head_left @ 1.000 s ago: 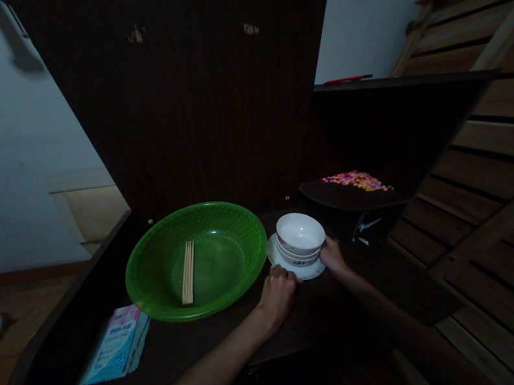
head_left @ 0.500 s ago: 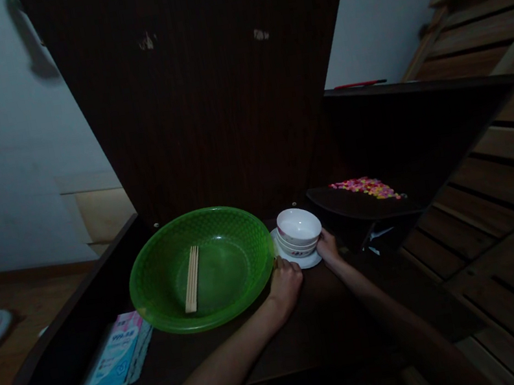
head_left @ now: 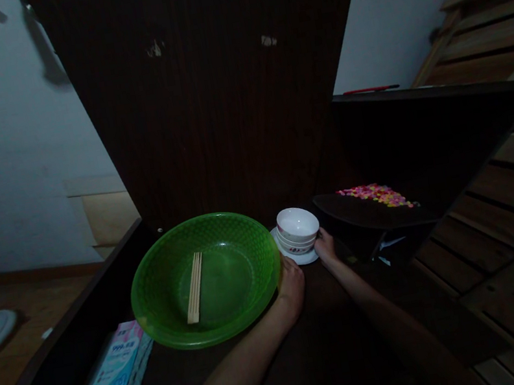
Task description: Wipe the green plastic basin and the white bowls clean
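A big green plastic basin sits on a dark wooden surface, with a few wooden chopsticks lying inside it. Just right of it, a stack of white bowls rests on a white plate. My left hand is curled against the basin's right rim, close to the plate's left edge. My right hand touches the right side of the bowl stack and plate, fingers bent around it.
A blue and pink packet lies at the front left of the surface. A dark tray with coloured beads sits to the right under a dark shelf. Wooden slats fill the right side; a tall dark panel stands behind.
The bowl stack on its plate has slid farther back and to the right. My left hand has come off the plate and now rests at the green basin's rim.
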A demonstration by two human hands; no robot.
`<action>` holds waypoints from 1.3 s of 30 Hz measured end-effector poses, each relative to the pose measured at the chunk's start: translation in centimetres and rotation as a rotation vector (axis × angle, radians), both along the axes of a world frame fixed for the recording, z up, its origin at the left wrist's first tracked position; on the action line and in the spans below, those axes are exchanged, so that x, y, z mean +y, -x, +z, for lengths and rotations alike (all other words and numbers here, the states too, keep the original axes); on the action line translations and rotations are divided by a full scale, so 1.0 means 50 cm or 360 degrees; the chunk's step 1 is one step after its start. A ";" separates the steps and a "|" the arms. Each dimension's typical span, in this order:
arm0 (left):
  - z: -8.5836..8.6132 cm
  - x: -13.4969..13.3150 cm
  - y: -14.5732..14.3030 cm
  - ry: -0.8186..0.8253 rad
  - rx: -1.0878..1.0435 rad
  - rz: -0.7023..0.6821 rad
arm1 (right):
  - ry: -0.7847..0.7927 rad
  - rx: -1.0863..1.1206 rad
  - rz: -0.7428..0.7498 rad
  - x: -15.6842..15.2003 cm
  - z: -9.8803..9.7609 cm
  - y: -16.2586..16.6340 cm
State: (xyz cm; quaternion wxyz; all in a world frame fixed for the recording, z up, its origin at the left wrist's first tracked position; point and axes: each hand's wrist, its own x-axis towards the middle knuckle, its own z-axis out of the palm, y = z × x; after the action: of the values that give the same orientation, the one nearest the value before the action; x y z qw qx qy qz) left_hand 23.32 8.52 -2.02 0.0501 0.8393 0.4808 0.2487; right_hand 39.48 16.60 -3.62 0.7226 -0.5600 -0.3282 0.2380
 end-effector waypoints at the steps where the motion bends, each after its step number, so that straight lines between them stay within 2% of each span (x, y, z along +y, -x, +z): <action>1: -0.002 0.003 -0.002 0.0003 -0.0021 0.0013 | -0.0002 -0.0002 -0.0006 0.004 -0.001 0.000; 8: -0.011 0.019 -0.014 -0.0002 -0.0131 0.0090 | 0.0004 -0.0022 -0.0022 0.022 -0.002 0.000; 14: 0.003 0.007 -0.007 0.0017 -0.0075 0.0078 | 0.0015 -0.0046 -0.0044 0.026 -0.003 -0.004; 18: 0.019 -0.028 0.001 0.0068 0.0082 -0.0003 | 0.0055 -0.0037 -0.0071 0.027 -0.002 -0.008; 22: 0.040 -0.100 0.016 0.0141 0.0246 -0.0164 | 0.0080 -0.0041 -0.0100 0.021 0.004 -0.011; 25: 0.081 -0.161 0.052 0.0171 0.0336 -0.0388 | 0.0066 -0.0061 -0.0109 0.008 0.016 -0.011; 28: 0.157 -0.202 0.115 0.0240 0.0459 -0.0684 | 0.0031 -0.0086 -0.0148 -0.010 0.039 -0.010; 29: 0.187 -0.209 0.140 0.0266 0.0479 -0.0705 | 0.0013 -0.0098 -0.0171 -0.017 0.049 -0.009; 32: 0.272 -0.206 0.216 0.0288 0.0371 -0.0396 | -0.0065 -0.0157 -0.0248 -0.039 0.090 -0.001; 34: 0.311 -0.187 0.265 0.0200 0.0299 -0.0277 | -0.0119 -0.0207 -0.0280 -0.055 0.123 0.012; 36: 0.334 -0.157 0.310 0.0174 0.0284 -0.0152 | -0.0188 -0.0272 -0.0294 -0.071 0.155 0.031; 39: 0.345 -0.097 0.370 0.0193 0.0363 0.0097 | -0.0381 -0.0441 -0.0259 -0.096 0.196 0.073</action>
State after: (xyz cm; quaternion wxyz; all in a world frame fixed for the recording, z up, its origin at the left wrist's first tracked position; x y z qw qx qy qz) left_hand 4.80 3.66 15.23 0.0382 0.8427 0.5226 0.1236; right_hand 35.81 11.81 6.20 0.7487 -0.5223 -0.4040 0.0587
